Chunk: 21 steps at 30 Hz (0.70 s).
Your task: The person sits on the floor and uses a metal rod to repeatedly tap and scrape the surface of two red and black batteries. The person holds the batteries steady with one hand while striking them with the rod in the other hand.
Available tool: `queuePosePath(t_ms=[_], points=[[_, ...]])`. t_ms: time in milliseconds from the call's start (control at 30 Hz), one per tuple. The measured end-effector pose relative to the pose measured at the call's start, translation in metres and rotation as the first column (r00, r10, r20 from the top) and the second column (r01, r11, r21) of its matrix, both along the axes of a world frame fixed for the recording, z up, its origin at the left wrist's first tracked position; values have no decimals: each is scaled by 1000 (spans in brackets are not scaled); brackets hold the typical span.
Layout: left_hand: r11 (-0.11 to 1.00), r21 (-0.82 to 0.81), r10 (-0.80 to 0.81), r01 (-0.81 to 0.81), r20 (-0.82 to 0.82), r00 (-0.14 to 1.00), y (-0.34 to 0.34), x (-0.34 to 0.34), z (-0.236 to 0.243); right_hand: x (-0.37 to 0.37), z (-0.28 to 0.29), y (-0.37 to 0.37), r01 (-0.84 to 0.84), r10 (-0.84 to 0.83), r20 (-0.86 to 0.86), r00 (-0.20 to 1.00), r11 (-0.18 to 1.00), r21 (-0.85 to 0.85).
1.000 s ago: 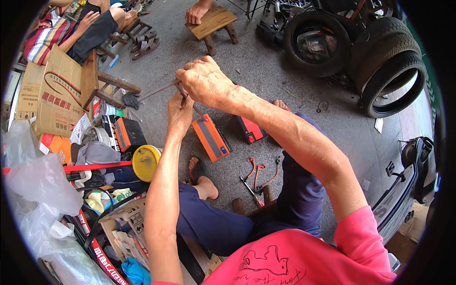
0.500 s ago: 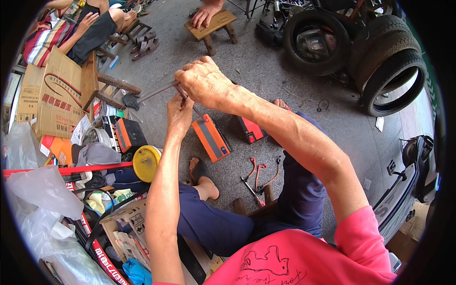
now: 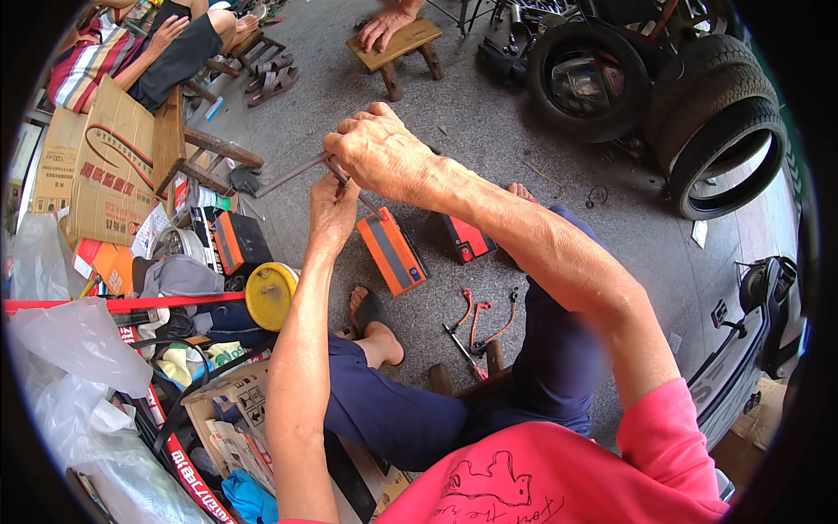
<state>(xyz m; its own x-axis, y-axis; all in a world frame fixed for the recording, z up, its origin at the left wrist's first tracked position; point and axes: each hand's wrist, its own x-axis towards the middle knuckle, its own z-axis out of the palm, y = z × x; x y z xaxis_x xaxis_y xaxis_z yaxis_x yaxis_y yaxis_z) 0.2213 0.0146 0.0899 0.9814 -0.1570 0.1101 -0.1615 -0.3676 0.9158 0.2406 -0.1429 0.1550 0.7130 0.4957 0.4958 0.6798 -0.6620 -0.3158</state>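
Both my hands are raised in front of me, closed and close together, on a thin, dull brownish strip (image 3: 292, 175). It sticks out to the left, bends at my fingers, and another length slants down right over the orange battery. I cannot tell whether it is cable or metal. My right hand (image 3: 384, 155) is above, my left hand (image 3: 332, 214) just below it; the fingertips are partly hidden. Beyond my left foot lies the orange battery (image 3: 403, 262) with a grey stripe. Right of it sits a red-and-black battery (image 3: 470, 242). Short red-ended cables (image 3: 474, 319) lie between my legs.
A co-worker's hand (image 3: 384, 31) rests on a wooden stool (image 3: 410, 42) at the far side. Tyres (image 3: 729, 157) stand at far right. On the left are cardboard (image 3: 113, 179), a yellow-lidded tub (image 3: 269, 297), another orange-and-black battery (image 3: 240, 242) and plastic bags (image 3: 83, 341).
My hands keep their hold on the strip with almost no change in pose. The scene shifts slightly in the picture as my head moves.
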Motion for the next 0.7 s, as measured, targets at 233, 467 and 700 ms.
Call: queuePosePath(t_ms=[233, 467, 700], points=[[999, 41, 18, -17, -23, 1000, 1, 0, 1, 0, 1, -1, -7, 7, 7, 1000, 1000, -28], [989, 141, 54, -45, -62, 997, -1, -2, 8, -1, 5, -4, -25, 26, 30, 999, 999, -49], [996, 93, 19, -14, -54, 998, -4, -4, 9, 6, 8, -9, -117, 118, 12, 993, 992, -54]])
